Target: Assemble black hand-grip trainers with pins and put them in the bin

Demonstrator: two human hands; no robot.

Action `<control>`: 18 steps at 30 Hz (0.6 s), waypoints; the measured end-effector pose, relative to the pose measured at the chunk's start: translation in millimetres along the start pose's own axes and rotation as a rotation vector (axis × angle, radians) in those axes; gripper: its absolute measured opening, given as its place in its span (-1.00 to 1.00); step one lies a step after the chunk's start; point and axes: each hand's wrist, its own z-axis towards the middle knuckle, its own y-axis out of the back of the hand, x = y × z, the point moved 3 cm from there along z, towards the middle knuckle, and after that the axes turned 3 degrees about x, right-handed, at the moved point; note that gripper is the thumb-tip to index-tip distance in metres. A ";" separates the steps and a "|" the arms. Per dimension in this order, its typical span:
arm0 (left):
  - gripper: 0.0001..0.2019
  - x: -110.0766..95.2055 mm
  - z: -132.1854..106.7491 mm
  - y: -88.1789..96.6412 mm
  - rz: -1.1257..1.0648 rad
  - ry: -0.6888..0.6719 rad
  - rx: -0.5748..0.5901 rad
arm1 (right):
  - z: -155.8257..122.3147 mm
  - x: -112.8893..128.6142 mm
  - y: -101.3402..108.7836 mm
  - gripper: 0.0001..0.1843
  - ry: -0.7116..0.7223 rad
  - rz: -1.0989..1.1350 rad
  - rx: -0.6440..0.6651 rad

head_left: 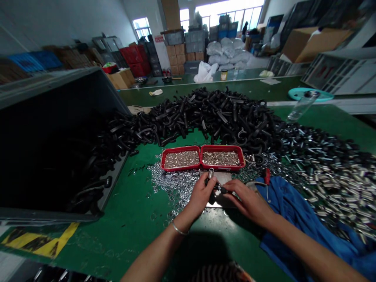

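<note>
My left hand (pixel 202 192) is closed around a black handle-like part (pixel 211 198), which has a ribbed silver piece like a spring (pixel 211 173) at its upper end. From the right, my right hand (pixel 245 200) pinches a small black-headed piece (pixel 223 190) against the side of that part. Fingers hide much of where the two meet. Beneath both hands lies a flat metal plate (pixel 219 204). Just beyond are two joined red trays, the left tray (pixel 179 170) with tiny metal pieces and the right tray (pixel 242 160) with small metal pins.
Loose silver rings (pixel 173 188) spread left of the plate. A heap of black curved parts (pixel 202 113) lies behind the trays; a tipped grey crate (pixel 117 176) holds more. Rightward are black-headed screws (pixel 311 141), silver sleeves (pixel 337 192), blue cloth (pixel 289 211) and a red-handled tool (pixel 267 177).
</note>
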 end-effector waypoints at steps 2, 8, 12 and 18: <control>-0.72 -5.5 -0.6 0.1 0.082 -0.077 -0.033 | 4.7 0.8 -2.3 -0.82 -0.105 0.121 -0.016; -0.79 -15.2 1.3 2.8 0.278 -0.229 -0.100 | 15.2 -3.0 -23.8 -0.63 -0.490 0.755 0.097; -0.77 -11.2 1.8 8.7 0.284 -0.249 -0.077 | 13.5 -1.6 -29.4 -0.57 -0.532 0.774 0.116; -0.70 -4.2 3.0 15.7 0.112 -0.090 0.065 | 10.5 -3.6 -45.1 -0.48 -0.504 0.657 0.353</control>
